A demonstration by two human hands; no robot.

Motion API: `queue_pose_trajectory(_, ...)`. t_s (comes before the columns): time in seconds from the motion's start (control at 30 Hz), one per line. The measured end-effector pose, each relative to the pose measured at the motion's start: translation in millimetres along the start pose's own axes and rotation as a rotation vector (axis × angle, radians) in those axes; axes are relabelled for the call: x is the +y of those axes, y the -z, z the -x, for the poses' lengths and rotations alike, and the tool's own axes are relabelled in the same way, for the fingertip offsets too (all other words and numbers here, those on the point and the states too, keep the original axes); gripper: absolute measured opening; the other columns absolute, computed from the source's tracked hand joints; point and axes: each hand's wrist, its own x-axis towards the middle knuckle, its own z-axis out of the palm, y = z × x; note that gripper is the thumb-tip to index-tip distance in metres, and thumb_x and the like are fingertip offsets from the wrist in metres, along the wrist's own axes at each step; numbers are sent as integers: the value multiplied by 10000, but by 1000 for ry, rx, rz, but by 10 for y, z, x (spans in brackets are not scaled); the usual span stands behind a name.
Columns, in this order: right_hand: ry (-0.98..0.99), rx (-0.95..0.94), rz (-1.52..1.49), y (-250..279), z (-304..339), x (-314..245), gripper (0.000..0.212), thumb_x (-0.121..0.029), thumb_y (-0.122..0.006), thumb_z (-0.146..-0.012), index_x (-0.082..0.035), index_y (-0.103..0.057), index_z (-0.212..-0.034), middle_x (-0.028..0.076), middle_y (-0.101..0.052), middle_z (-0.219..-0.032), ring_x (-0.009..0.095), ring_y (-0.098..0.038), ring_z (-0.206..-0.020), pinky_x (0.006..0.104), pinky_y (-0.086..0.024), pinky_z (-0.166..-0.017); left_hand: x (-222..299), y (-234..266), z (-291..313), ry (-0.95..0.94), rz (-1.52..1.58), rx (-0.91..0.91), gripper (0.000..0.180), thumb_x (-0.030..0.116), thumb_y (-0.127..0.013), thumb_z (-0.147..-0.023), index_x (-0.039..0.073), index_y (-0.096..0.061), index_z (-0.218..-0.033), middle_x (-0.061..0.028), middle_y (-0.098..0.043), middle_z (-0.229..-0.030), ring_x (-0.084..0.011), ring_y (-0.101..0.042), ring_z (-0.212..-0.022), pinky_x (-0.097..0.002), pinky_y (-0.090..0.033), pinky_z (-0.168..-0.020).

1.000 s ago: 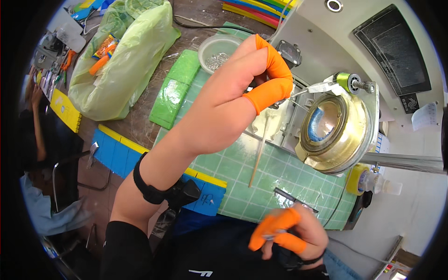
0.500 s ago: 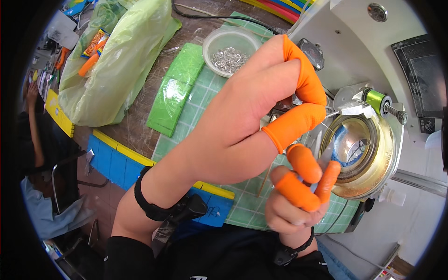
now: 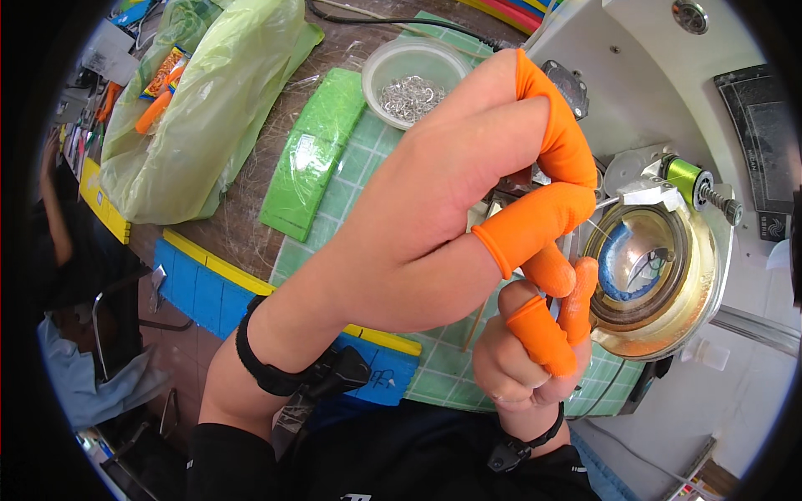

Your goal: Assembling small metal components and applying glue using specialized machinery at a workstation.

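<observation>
My left hand (image 3: 493, 192) reaches across from the lower left, orange covers on its bent fingers. Its fingertips are closed together beside the machine's round opening; a thin metal tip (image 3: 607, 202) shows just past them, and I cannot tell whether it is held. Below it, my right hand (image 3: 535, 346) also wears orange finger covers. Its fingers are closed in a pinch right under the left hand's lowest finger, hiding whatever lies between them. A fine wire-like line (image 3: 598, 226) runs near the left fingertips. The brass-coloured ring (image 3: 692, 280) with blue lining (image 3: 612, 250) is just right of both hands.
A clear tub (image 3: 368, 77) of small metal pieces (image 3: 411, 98) stands beyond my left wrist. Nearby lie a green block (image 3: 313, 159) and a pale green plastic bag (image 3: 221, 117). Blue-yellow strips (image 3: 209, 275) edge the table; a green-and-metal cylinder (image 3: 689, 179) sits on the machine.
My right hand's fingers, spread a little apart before, have come together and risen toward the left hand. My left hand keeps its bent pose. The view has shifted slightly.
</observation>
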Motion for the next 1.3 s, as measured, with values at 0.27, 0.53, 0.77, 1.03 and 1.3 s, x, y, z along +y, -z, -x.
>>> queue_pose_trajectory(0.27,69,-58,-78,27,74,89,435,-502,-347,-1104,-125,-482,-1272,48,-546,-782,66,-298,-395,195,-218,-337,71,51,-23,151,423,102,40,46,-640,-917,12,-652,-934,-75,-584,-961,-192,-530,-902,-303,-411,-807)
queue_pose_trajectory(0.53,-103,267,416,-39,1075,29,398,-260,-699,-949,18,-470,-1118,182,-557,-831,129,-422,-505,257,-283,-428,341,329,-51,-157,-322,-42,96,34,-704,-871,41,-665,-958,-76,-595,-904,-272,-580,-930,-373,-470,-784)
queue_pose_trajectory(0.77,-51,232,567,166,1396,-50,341,-230,-667,-984,35,-497,-1114,135,-533,-728,112,-423,-520,258,-292,-430,638,1420,344,172,-1273,-122,116,95,-699,-889,13,-699,-971,-127,-689,-944,-322,-643,-930,-405,-482,-849)
queue_pose_trajectory(1.03,79,280,839,188,1492,-84,328,-229,-641,-1003,33,-526,-1162,118,-583,-735,124,-470,-533,259,-384,-508,284,1110,769,197,-1524,-474,389,346,-563,-1015,-1,-711,-1110,-150,-688,-1247,-295,-470,-1413,-508,-261,-1229)
queue_pose_trajectory(1.3,177,362,1054,110,1479,-206,246,-118,-689,-939,9,-546,-1093,114,-609,-812,149,-555,-621,281,-452,-590,426,1141,815,92,-1489,-289,394,370,-611,-984,17,-712,-1126,-114,-684,-1271,-285,-581,-1277,-465,-356,-1158)
